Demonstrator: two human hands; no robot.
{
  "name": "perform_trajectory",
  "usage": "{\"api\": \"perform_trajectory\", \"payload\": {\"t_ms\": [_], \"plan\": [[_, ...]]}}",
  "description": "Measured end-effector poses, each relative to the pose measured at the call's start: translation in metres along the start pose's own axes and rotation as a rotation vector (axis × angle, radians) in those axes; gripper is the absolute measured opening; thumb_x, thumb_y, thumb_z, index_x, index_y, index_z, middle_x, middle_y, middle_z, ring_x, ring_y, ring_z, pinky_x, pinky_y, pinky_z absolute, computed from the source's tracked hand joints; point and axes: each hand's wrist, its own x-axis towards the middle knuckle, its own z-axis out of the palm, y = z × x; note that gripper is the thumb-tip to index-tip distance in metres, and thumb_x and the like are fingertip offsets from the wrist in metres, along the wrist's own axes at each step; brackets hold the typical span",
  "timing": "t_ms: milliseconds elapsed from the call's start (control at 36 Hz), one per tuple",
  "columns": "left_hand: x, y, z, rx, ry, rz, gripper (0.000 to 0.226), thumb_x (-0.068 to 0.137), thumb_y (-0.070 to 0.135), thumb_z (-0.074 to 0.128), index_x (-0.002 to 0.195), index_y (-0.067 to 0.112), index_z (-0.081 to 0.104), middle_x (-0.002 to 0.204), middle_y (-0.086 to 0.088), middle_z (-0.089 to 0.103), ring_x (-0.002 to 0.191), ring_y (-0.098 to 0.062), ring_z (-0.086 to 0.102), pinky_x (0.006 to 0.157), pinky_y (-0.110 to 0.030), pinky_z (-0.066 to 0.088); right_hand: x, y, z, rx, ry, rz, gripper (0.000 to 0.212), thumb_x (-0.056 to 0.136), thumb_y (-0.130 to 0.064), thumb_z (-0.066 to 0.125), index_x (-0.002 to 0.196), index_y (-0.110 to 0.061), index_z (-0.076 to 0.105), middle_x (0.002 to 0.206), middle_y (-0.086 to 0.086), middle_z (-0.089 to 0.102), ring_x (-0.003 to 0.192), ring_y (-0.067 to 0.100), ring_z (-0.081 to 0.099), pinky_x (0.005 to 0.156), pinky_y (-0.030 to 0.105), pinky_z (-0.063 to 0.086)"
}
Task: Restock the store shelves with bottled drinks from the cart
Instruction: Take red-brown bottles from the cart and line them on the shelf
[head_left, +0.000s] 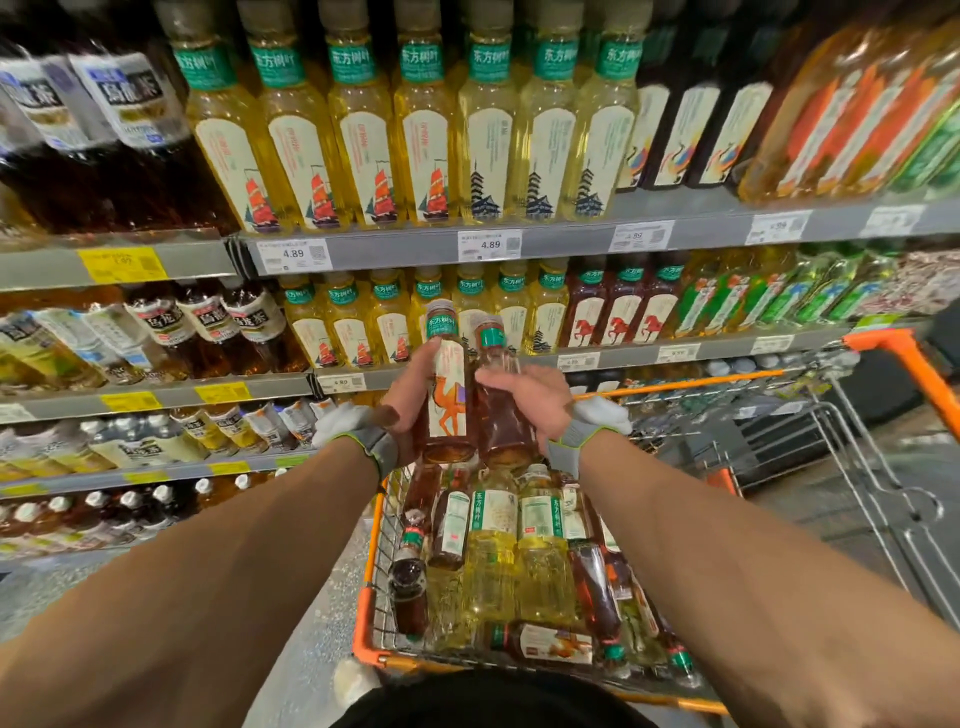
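Note:
My left hand (410, 402) grips a brown tea bottle with a camel label (449, 395), held upright above the cart. My right hand (535, 402) grips a second brown tea bottle (501, 395) right beside it; the two bottles touch. Both have green neck bands. Below them the orange-rimmed wire cart (366, 613) holds several lying bottles, yellow tea (493, 561) in the middle and brown ones around. The shelves (415, 249) in front carry rows of yellow, brown and dark tea bottles.
Price tags line the grey shelf edges (293, 254). A second cart with an orange handle (904, 364) stands to the right. Red-horse-label bottles (618, 312) stand on the middle shelf at right. Grey floor shows at lower left.

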Motion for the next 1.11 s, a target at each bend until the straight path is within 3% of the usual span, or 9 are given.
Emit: {"api": "perform_trajectory", "payload": {"t_ms": [139,333,417,472,583,694,861,944,1111], "plan": [[-0.018,0.006,0.034,0.031,-0.002,0.106,0.062,0.105,0.051,0.037,0.138,0.003,0.056,0.125,-0.026,0.065,0.109,-0.041,0.063,0.105,-0.052,0.048,-0.003,0.001,-0.012,-0.188,0.147,-0.184,0.068,0.078,-0.049,0.078,0.132,-0.016,0.056,0.115,0.000,0.064,0.104,0.023,0.063,0.082,0.029,0.049],[-0.037,-0.001,0.070,0.071,0.071,0.164,0.057,0.107,0.043,0.036,0.145,0.003,0.047,0.142,-0.028,0.053,0.133,-0.043,0.051,0.114,-0.054,0.039,-0.029,-0.015,-0.034,-0.198,0.154,-0.187,0.056,0.080,-0.050,0.052,0.127,-0.020,0.058,0.120,0.007,0.065,0.106,0.030,0.059,0.084,0.036,0.043],[-0.049,-0.011,0.075,0.008,0.077,0.163,0.059,0.104,0.051,0.040,0.145,0.010,0.050,0.138,-0.023,0.059,0.129,-0.039,0.056,0.112,-0.051,0.043,-0.047,-0.019,-0.045,-0.110,0.020,-0.211,0.086,0.054,-0.024,0.050,0.140,-0.018,0.053,0.120,0.012,0.065,0.104,0.034,0.060,0.088,0.043,0.053],[-0.052,-0.018,0.073,-0.021,0.073,0.148,0.061,0.101,0.055,0.044,0.140,0.009,0.055,0.134,-0.023,0.062,0.122,-0.039,0.060,0.111,-0.051,0.044,-0.054,-0.013,-0.053,-0.071,-0.022,-0.213,0.094,0.057,-0.012,0.056,0.150,-0.021,0.043,0.116,0.008,0.062,0.093,0.026,0.057,0.064,0.029,0.054],[-0.064,-0.025,0.063,-0.090,0.120,0.125,0.059,0.097,0.056,0.050,0.127,0.006,0.065,0.116,-0.020,0.068,0.100,-0.032,0.063,0.108,-0.047,0.047,-0.069,-0.003,-0.056,-0.065,-0.074,-0.255,0.063,0.071,0.001,0.069,0.131,-0.017,0.059,0.092,0.009,0.070,0.064,0.020,0.059,0.050,0.025,0.048],[-0.079,-0.025,0.051,-0.150,0.112,0.147,0.048,0.099,0.049,0.045,0.118,0.009,0.062,0.095,-0.013,0.068,0.080,-0.026,0.063,0.088,-0.040,0.050,-0.088,0.000,-0.045,-0.020,-0.057,-0.271,0.030,0.074,-0.002,0.075,0.099,-0.018,0.074,0.090,0.009,0.076,0.078,0.030,0.070,0.072,0.042,0.059],[-0.110,-0.035,0.028,-0.193,0.044,0.155,0.032,0.092,0.033,0.051,0.106,0.008,0.065,0.088,-0.013,0.071,0.068,-0.025,0.066,0.074,-0.034,0.055,-0.124,0.002,-0.026,0.015,-0.004,-0.311,0.045,0.080,-0.005,0.073,0.124,-0.015,0.069,0.096,0.001,0.077,0.076,0.014,0.072,0.063,0.027,0.057],[-0.124,-0.040,0.018,-0.163,0.009,0.137,0.023,0.088,0.026,0.053,0.090,0.008,0.067,0.070,-0.009,0.070,0.055,-0.022,0.066,0.058,-0.028,0.056,-0.142,0.004,-0.020,0.025,0.004,-0.294,0.054,0.084,-0.008,0.071,0.137,-0.013,0.060,0.117,0.009,0.072,0.102,0.031,0.069,0.087,0.044,0.058],[-0.150,-0.038,0.019,-0.163,-0.129,0.142,0.019,0.076,0.014,0.048,0.087,0.001,0.058,0.063,-0.011,0.056,0.048,-0.023,0.053,0.048,-0.024,0.047,-0.176,0.005,-0.017,0.059,0.043,-0.319,0.058,0.082,-0.011,0.066,0.139,-0.014,0.056,0.116,0.018,0.069,0.094,0.032,0.065,0.081,0.044,0.054]]}}
